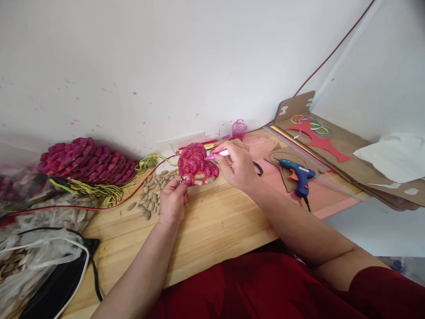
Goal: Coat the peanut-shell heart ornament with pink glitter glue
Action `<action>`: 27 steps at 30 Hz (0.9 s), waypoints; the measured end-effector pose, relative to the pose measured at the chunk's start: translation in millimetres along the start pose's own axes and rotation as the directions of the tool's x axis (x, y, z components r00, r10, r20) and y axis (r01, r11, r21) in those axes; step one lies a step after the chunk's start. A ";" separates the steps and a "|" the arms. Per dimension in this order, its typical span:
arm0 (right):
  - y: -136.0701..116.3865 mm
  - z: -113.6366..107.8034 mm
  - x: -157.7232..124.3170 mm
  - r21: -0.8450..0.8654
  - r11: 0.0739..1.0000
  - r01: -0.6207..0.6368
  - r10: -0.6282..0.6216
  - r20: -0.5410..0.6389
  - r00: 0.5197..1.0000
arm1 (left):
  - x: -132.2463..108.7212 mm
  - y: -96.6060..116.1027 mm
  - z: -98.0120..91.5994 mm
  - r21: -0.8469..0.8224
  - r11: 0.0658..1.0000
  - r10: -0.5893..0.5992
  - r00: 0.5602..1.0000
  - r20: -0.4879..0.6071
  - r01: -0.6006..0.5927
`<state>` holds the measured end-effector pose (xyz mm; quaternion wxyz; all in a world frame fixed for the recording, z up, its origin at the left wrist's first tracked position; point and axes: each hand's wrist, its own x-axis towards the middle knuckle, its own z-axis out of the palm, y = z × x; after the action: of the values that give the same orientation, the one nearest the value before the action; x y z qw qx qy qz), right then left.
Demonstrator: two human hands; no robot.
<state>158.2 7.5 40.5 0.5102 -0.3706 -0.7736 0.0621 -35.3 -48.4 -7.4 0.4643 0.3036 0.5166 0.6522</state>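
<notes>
My left hand (174, 198) pinches the lower edge of a red flower-shaped piece (195, 165) covered with peanut shells. Most of its shells are painted magenta, while a few near the lower right remain pale tan. In my right hand (237, 164) is a slim paintbrush (222, 154) with a pale pink handle, its tip at the painted shells. Just behind my right hand stands a clear cup of pink paint (239, 130). Loose peanut shells (151, 197) lie on the wooden table (212, 230) beside my left hand.
At the left are stacked magenta peanut-shell pieces (86, 159) with yellow-green strings, plastic bags (43, 252) and cables. A blue glue gun (300, 175) rests on cardboard at the right, near dark scissor handles (258, 168). Red cut-outs (318, 137) and white cloth (395, 157) lie on stacked cardboard.
</notes>
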 end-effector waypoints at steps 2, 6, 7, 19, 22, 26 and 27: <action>-3.7 -0.1 -0.9 0.029 1.000 0.005 -0.004 -0.020 1.000 | 0.4 -1.0 -0.5 -0.002 1.000 0.006 1.000 -0.008 -0.006; -10.8 3.3 -4.1 0.141 0.989 0.044 -0.051 0.043 0.998 | 0.1 -2.9 -1.3 0.009 1.000 0.021 1.000 -0.022 -0.021; -11.5 4.6 -4.9 0.156 0.987 0.048 -0.060 0.071 0.996 | -0.3 -3.0 -1.3 0.017 1.000 0.027 0.999 -0.024 -0.026; -10.6 7.5 -5.8 0.177 0.983 0.043 -0.061 0.100 0.993 | -2.4 2.3 2.9 0.079 0.991 0.109 0.992 -0.058 -0.104; -9.4 7.7 -5.6 0.104 0.994 0.037 -0.046 0.081 0.996 | -2.6 2.4 2.7 0.071 0.993 0.095 0.992 -0.077 -0.089; -9.4 8.1 -4.8 0.189 0.982 -0.008 -0.009 0.086 0.996 | -2.6 2.2 2.4 0.066 0.995 0.083 0.993 -0.079 -0.078; -9.4 8.6 -4.7 0.214 0.977 -0.014 -0.007 0.099 0.995 | -2.4 1.8 2.2 0.066 0.995 0.082 0.993 -0.080 -0.077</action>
<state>147.2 0.2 37.4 0.5080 -0.3112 -0.7861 0.1646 -33.0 -49.8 -4.8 0.4066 0.3112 0.5432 0.6654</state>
